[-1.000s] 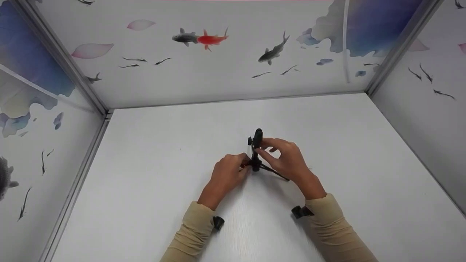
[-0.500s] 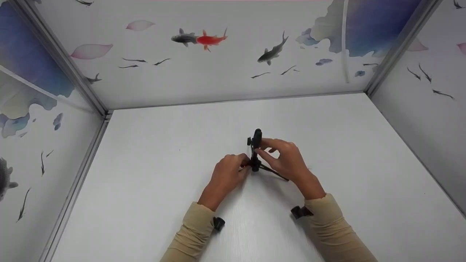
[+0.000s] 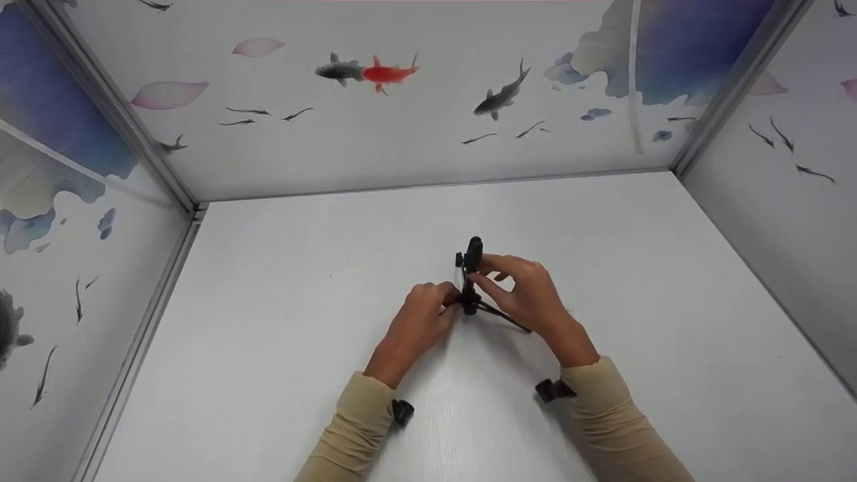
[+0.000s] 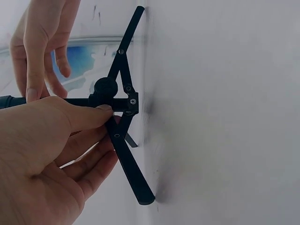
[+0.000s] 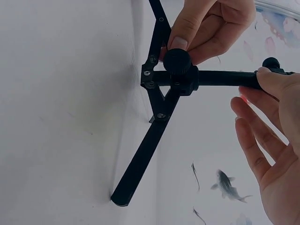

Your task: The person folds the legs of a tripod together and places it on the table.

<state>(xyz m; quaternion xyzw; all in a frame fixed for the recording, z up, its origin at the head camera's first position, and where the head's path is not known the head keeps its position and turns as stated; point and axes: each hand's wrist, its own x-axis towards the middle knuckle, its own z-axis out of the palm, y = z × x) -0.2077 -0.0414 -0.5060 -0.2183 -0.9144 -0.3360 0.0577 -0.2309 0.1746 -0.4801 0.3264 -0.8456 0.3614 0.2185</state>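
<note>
A small black tripod (image 3: 472,284) stands with its legs spread on the white table (image 3: 281,321). My left hand (image 3: 447,299) pinches the round knob (image 5: 177,60) on the tripod's hub, thumb on top. In the left wrist view the left hand (image 4: 101,115) curls round the hub and the legs (image 4: 129,164) splay against the table. My right hand (image 3: 485,272) pinches the upright column (image 5: 225,78) near its top between thumb and forefinger, with its other fingers loosely spread.
Panel walls printed with fish (image 3: 375,70) close in the table at the back, left and right. Black wrist camera mounts (image 3: 552,389) sit on both beige sleeves.
</note>
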